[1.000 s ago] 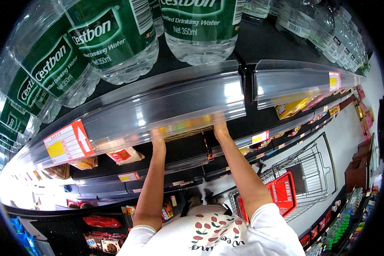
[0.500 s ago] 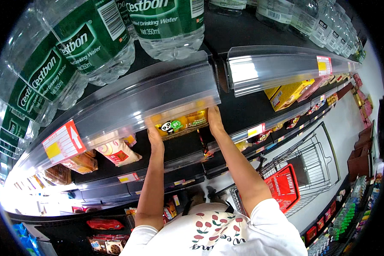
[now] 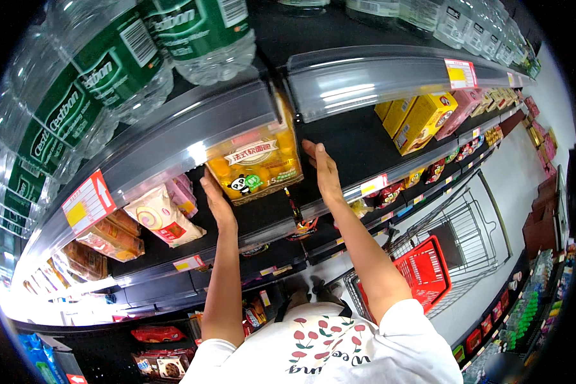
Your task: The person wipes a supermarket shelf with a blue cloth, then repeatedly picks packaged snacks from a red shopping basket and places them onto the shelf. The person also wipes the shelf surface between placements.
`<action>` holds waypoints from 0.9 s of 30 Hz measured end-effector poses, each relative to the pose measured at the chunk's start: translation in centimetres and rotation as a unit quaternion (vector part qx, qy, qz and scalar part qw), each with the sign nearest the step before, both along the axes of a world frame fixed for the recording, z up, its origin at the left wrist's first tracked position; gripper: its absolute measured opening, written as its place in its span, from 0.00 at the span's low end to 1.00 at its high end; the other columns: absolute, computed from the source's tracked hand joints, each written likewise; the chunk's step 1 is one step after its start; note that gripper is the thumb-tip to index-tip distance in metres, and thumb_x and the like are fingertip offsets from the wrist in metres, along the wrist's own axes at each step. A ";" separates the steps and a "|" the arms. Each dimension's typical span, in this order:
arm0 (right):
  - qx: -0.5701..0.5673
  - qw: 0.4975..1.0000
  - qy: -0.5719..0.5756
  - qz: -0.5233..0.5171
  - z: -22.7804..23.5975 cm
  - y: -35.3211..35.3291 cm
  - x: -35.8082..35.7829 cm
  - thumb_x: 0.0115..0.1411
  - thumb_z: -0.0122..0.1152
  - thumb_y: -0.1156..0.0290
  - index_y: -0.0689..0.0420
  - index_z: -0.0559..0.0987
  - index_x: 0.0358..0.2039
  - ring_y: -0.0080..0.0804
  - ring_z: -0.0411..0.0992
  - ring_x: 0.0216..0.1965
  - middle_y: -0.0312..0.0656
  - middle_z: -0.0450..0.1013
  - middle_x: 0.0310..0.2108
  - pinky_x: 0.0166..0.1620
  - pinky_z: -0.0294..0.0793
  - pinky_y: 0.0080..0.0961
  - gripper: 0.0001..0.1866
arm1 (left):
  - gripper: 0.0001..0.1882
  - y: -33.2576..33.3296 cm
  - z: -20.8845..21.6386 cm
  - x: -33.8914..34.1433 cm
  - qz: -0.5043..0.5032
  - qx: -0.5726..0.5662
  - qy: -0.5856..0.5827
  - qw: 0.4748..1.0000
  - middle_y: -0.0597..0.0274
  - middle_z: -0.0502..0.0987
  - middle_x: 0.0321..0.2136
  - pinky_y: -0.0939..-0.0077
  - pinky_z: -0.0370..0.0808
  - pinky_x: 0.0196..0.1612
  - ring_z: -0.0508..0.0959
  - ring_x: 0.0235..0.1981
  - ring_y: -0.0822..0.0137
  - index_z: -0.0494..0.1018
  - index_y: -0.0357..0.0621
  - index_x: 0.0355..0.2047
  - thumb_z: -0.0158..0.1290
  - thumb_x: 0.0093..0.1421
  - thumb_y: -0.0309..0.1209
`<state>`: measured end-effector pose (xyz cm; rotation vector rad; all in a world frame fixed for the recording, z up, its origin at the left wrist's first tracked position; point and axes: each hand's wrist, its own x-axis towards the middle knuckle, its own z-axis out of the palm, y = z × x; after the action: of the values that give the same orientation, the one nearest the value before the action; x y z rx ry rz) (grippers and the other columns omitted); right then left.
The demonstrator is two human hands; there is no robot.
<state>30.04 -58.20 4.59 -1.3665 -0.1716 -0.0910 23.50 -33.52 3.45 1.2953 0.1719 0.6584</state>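
A yellow pack of small bread rolls with a panda print stands on the shelf below the water bottles, its upper part behind a clear plastic shelf lip. My left hand lies along the pack's left side, fingers stretched and seeming to touch it. To the right of the pack, my right hand is held apart from it by a small gap, fingers extended and nothing in them. Left of my left hand, a white and pink snack bag rests on the same shelf.
Large green-labelled water bottles crowd the upper shelf at left. Yellow boxes stand farther right on the pack's shelf. A shopping cart with a red seat panel is in the aisle to my right. Packaged biscuits lie low at left.
My right hand has come off the pack and opened away from its side. More of the pack's front shows below the shelf lip. The view has shifted slightly.
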 end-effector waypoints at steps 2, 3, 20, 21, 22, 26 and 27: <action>-0.045 0.999 -0.009 -0.010 0.8 -2.5 -2.5 0.76 0.36 0.43 0.66 0.75 0.59 0.40 0.70 0.61 0.52 0.74 0.58 0.66 0.64 0.36 0.36 | 0.41 -0.1 -0.3 -1.8 0.050 0.042 0.036 0.997 0.49 0.63 0.69 0.61 0.55 0.70 0.63 0.69 0.57 0.55 0.35 0.71 0.31 0.74 0.59; -0.070 0.997 -0.010 -0.021 0.7 -4.1 -4.0 0.76 0.35 0.44 0.66 0.76 0.58 0.40 0.71 0.61 0.52 0.75 0.57 0.66 0.65 0.37 0.36 | 0.40 -0.6 -0.6 -2.4 0.066 0.066 0.032 0.995 0.48 0.64 0.68 0.59 0.56 0.69 0.64 0.69 0.56 0.56 0.35 0.71 0.32 0.75 0.57; -0.315 0.781 0.306 -0.444 -26.2 -36.4 -41.5 0.68 0.59 0.62 0.59 0.78 0.50 0.27 0.77 0.33 0.41 0.77 0.32 0.30 0.80 0.28 0.16 | 0.18 -11.1 1.6 -11.0 0.064 0.342 0.037 0.937 0.52 0.74 0.55 0.66 0.67 0.64 0.73 0.59 0.60 0.69 0.34 0.58 0.43 0.76 0.33; -0.344 0.733 0.363 -0.461 -26.7 -36.2 -43.2 0.67 0.59 0.65 0.60 0.77 0.49 0.28 0.77 0.30 0.41 0.78 0.31 0.29 0.80 0.28 0.14 | 0.17 -12.1 1.8 -11.2 0.047 0.357 0.034 0.932 0.51 0.74 0.55 0.66 0.67 0.64 0.73 0.58 0.60 0.69 0.34 0.58 0.43 0.76 0.33; -0.350 0.717 0.375 -0.472 -27.2 -36.1 -45.0 0.67 0.59 0.65 0.60 0.77 0.49 0.28 0.77 0.28 0.41 0.78 0.32 0.29 0.80 0.28 0.14 | 0.17 -13.1 1.9 -11.3 0.031 0.372 0.032 0.927 0.51 0.74 0.55 0.66 0.67 0.63 0.73 0.58 0.60 0.69 0.34 0.58 0.43 0.76 0.32; -0.242 0.703 0.450 -0.496 -25.4 -34.9 -46.9 0.67 0.59 0.66 0.62 0.76 0.48 0.27 0.77 0.25 0.42 0.79 0.31 0.27 0.79 0.27 0.14 | 0.15 -16.1 0.9 -11.9 -0.040 0.380 0.017 0.924 0.51 0.74 0.54 0.66 0.69 0.61 0.75 0.56 0.59 0.71 0.34 0.56 0.44 0.75 0.30; -0.198 0.723 0.463 -0.472 -25.4 -34.6 -46.8 0.67 0.60 0.65 0.63 0.77 0.47 0.27 0.77 0.25 0.43 0.80 0.31 0.26 0.79 0.26 0.15 | 0.15 -16.9 0.7 -12.0 -0.059 0.369 0.010 0.927 0.51 0.74 0.54 0.67 0.69 0.61 0.75 0.56 0.60 0.71 0.34 0.56 0.44 0.75 0.30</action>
<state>-16.74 -92.82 -20.80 -1.6463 1.4566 -0.2143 11.52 -50.40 4.14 2.0191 -0.1595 0.6281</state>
